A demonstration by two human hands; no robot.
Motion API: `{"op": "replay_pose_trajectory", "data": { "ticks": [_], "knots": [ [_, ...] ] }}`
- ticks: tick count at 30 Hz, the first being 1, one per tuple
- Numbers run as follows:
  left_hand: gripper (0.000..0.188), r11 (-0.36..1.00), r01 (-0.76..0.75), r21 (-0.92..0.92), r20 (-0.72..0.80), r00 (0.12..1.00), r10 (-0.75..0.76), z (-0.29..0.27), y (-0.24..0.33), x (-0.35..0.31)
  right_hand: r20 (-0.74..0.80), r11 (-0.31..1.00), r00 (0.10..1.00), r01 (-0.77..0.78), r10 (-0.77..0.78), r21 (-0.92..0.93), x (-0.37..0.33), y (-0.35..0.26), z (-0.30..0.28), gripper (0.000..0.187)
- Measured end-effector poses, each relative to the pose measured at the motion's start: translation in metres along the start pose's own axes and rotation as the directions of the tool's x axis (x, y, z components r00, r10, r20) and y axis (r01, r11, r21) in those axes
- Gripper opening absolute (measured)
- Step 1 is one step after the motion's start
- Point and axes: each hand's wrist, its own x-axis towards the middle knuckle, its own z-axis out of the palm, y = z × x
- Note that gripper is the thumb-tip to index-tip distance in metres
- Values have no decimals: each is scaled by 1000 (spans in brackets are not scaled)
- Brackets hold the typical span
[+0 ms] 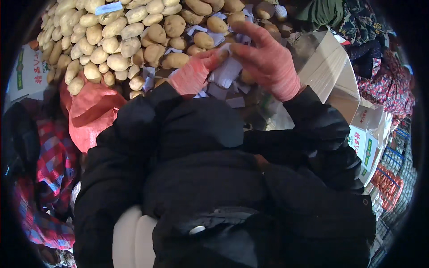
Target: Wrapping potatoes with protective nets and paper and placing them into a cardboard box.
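Observation:
My left hand (195, 73), in a pink-red glove, pinches the edge of a white paper sheet (227, 70) over the potatoes. From the other side my right hand (269, 64), gloved the same way, has its lower fingertips at the top of this paper, while an upper finger reaches out apart from them. Small crumpled white papers (196, 30) lie among the potatoes (204, 40) just beyond my hands. Below the held sheet, more loose paper pieces (235, 102) are scattered. The exact grip of the fingertips is partly hidden.
A large heap of potatoes (118, 62) fills the far left, with a blue-white slip (108, 8) on it. A red mesh sack (91, 111) lies at its near edge. Right of my hands stands an open cardboard box (333, 67); cloths (386, 82) lie beyond it.

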Motion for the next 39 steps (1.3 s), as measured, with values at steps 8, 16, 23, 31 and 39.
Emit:
{"op": "replay_pose_trajectory", "data": {
  "ticks": [8, 16, 23, 31, 39],
  "knots": [
    [32, 729, -220, 648, 65, 970, 236, -28, -26, 10, 368, 665, 753, -656, 546, 357, -17, 4, 33, 44],
    [49, -257, 327, 909, -225, 907, 357, -171, -71, 25, 397, 616, 745, -667, 536, 419, -30, 37, 19, 59],
    [53, 464, 541, 701, -670, 722, 170, -269, -108, 43, 277, 713, 834, -551, 477, 433, -35, 47, 43, 49],
    [58, 980, -77, -181, -14, 997, 75, -16, -12, 34, 12, 856, 883, -458, 470, 241, -9, 19, 32, 53],
    [29, 946, -263, -191, -83, 964, 252, -18, -29, 40, 434, -103, 740, -449, 514, 887, -3, 1, -1, 66]
  ]
}}
